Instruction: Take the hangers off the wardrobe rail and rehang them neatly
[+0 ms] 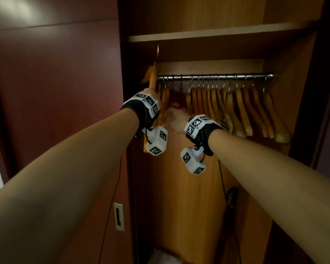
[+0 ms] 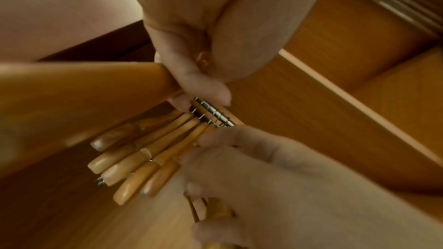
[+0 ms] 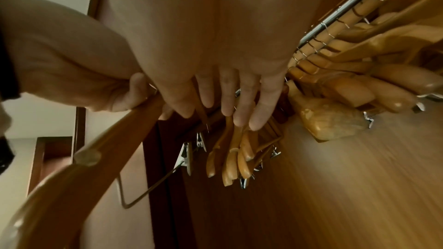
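Note:
My left hand (image 1: 150, 93) grips a wooden hanger (image 1: 152, 79) that is off the rail, with its metal hook pointing up. It is held at the wardrobe's left edge, and its clip bar shows in the right wrist view (image 3: 148, 188). The chrome rail (image 1: 217, 76) carries several wooden hangers (image 1: 236, 109). My right hand (image 1: 172, 117) reaches into the small left group of hangers (image 3: 230, 158). Its straight fingers (image 3: 242, 105) touch these hangers just below the rail. In the left wrist view the left hand's fingers (image 2: 191, 82) curl round the hanger's wood (image 2: 84, 90).
A shelf (image 1: 198, 34) runs just above the rail. The dark red door (image 1: 55, 92) with a recessed handle (image 1: 119, 216) stands close on the left. A dark red item (image 1: 176, 98) hangs among the left hangers. A black strap (image 1: 231, 197) hangs low against the back panel.

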